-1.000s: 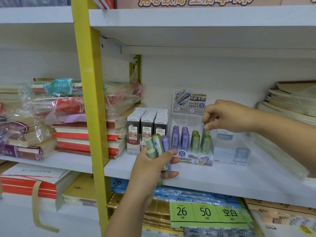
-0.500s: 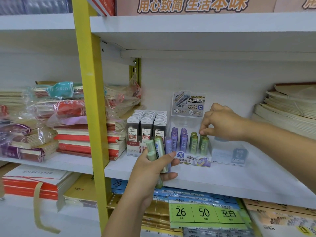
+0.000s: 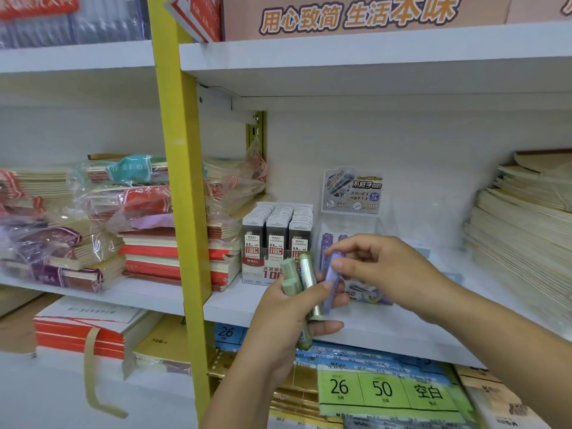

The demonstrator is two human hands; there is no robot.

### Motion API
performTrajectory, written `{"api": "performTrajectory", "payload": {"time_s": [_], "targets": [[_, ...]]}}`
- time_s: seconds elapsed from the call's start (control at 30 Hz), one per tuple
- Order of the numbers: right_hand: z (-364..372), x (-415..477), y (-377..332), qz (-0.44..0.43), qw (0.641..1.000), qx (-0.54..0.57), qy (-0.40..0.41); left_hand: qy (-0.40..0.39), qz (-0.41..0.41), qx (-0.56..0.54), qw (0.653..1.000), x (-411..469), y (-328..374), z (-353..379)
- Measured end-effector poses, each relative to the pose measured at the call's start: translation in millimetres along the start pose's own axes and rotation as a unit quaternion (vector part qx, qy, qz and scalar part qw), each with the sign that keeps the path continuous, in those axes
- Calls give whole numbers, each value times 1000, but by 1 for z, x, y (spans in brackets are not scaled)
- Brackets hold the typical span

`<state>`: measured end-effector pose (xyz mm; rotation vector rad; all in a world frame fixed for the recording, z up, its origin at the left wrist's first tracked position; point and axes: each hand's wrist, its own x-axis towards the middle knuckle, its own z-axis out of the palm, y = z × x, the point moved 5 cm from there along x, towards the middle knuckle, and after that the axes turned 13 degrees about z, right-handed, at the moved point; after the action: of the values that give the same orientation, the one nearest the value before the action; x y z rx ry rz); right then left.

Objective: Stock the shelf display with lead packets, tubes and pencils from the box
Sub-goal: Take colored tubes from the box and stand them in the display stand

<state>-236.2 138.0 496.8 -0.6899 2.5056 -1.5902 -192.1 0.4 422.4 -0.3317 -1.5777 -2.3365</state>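
Observation:
My left hand (image 3: pixel 288 317) grips a bunch of lead tubes: pale green ones (image 3: pixel 289 275), an olive green one (image 3: pixel 309 283) and a purple one (image 3: pixel 332 277). My right hand (image 3: pixel 380 269) pinches the top of that purple tube between thumb and forefinger. Both hands hover in front of the clear tube display (image 3: pixel 353 224) on the white shelf (image 3: pixel 235 300). The display's header card shows above my hands, and purple tubes peek out at its left side. A box of black lead packets (image 3: pixel 275 239) stands just left of the display.
A yellow upright post (image 3: pixel 182 193) divides the shelving. Wrapped notebook stacks (image 3: pixel 93 224) fill the left bay, red notebooks (image 3: pixel 173 258) lie beside the packets, and cream paper stacks (image 3: pixel 523 230) sit at the right. Green-labelled paper packs (image 3: pixel 383 390) lie on the shelf below.
My right hand has left the green tubes in the display and come down to the bunch in my left hand, where it now pinches the purple tube. The view moved closer.

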Motion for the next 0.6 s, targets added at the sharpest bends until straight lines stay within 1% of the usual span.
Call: {"api": "performTrajectory", "payload": {"time_s": [0.07,0.13,0.2,0.23,0.3,0.37,0.43,0.53,0.6], "targets": [[-8,5,-2,8,998,49,29,10,0,10,1000,-1,0,-4],[-26,14,-11,-23,992,76,99,22,2,48,999,-1,0,-9],[-45,27,-26,-83,981,28,170,31,1,93,995,0,0,-15],[-50,36,-33,-105,977,-18,185,35,3,106,994,1,1,-18],[-52,59,-38,-103,972,-107,184,47,15,107,993,5,2,-23],[-45,83,-33,-71,968,-178,161,61,26,98,993,8,4,-28],[-35,102,-26,-31,971,-196,130,67,31,90,993,10,5,-32],[-23,118,-10,55,979,-177,80,67,36,75,994,11,4,-36],[-19,122,0,102,977,-179,52,68,31,82,994,11,4,-40]]}}
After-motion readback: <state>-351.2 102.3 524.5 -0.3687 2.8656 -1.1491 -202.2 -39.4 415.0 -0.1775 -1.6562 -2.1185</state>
